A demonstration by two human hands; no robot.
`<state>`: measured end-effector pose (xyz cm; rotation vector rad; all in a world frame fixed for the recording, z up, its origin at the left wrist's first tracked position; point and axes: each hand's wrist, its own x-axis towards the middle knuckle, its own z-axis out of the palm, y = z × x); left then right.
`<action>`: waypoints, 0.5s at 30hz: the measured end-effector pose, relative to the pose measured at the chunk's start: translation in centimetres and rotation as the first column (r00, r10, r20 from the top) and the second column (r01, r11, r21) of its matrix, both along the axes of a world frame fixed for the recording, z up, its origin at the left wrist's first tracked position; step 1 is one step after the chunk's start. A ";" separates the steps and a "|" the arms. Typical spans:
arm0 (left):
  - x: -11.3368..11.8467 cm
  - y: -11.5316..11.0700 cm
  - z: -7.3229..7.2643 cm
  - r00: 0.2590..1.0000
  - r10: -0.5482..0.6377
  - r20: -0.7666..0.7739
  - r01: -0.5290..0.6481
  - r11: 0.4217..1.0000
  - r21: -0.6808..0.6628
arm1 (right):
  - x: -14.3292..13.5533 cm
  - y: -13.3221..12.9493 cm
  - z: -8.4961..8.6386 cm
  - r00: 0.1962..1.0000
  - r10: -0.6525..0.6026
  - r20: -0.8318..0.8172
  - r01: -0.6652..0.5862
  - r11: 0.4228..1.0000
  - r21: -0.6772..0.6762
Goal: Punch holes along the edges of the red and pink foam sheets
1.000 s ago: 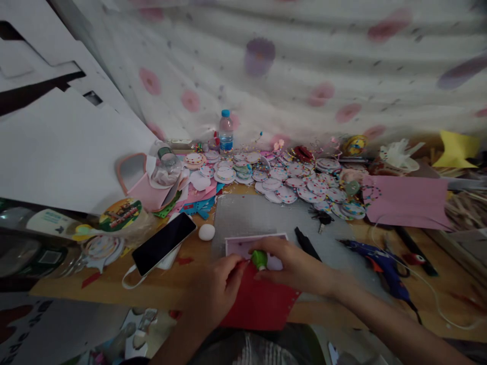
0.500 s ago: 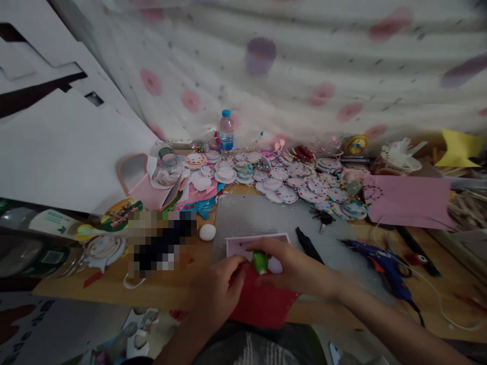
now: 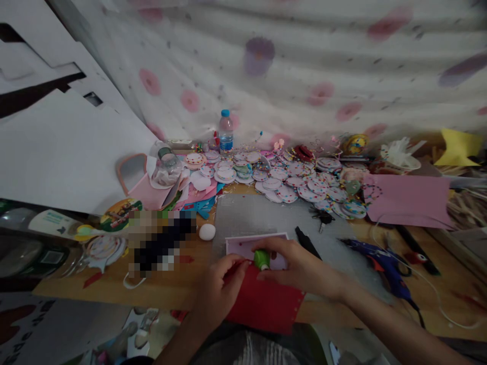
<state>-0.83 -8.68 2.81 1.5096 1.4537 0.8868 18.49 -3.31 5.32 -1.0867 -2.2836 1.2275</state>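
My left hand [image 3: 224, 286] pinches the upper left edge of a red sheet [image 3: 264, 301], which hangs down over the table's front edge. Small pale marks run along the sheet's right side. Between the thumb and fingers of my right hand [image 3: 291, 263] is a small green paper punch [image 3: 261, 259], held at the sheet's top edge; whether paper sits inside it I cannot make out. Behind both hands lies a shallow pinkish-white box [image 3: 238, 245] with a tiny red bit in it, partly covered by my right hand.
A grey mat [image 3: 258, 215] lies under the box. To the right are a black pen-like tool [image 3: 307, 242], keys [image 3: 323, 218] and a blue glue gun [image 3: 380, 266]. Decorated paper discs [image 3: 287, 183] pile up behind, near a water bottle [image 3: 225, 133]. A white egg-shaped object [image 3: 207, 232] sits left.
The red sheet has shifted slightly right, showing more of its marked right edge. In my right hand the green punch has tilted and risen a little. My left hand keeps its pinch.
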 end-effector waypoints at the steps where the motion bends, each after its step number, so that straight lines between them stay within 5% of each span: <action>1: 0.0 0.0 0.0 1.000 0.001 0.008 -0.001 1.000 0.003 | 0.0 -0.1 0.0 1.000 -0.005 -0.007 0.005 1.000 -0.003; 7: 0.2 -0.2 -0.3 0.999 -0.036 -0.003 0.036 0.998 0.042 | -0.4 -0.4 0.0 0.998 -0.016 -0.058 0.015 1.000 -0.016; 15: 0.5 -0.1 -1.2 0.995 0.094 0.045 -0.094 0.995 0.019 | -0.3 -0.5 -0.8 0.996 -0.040 -0.077 0.036 0.998 -0.059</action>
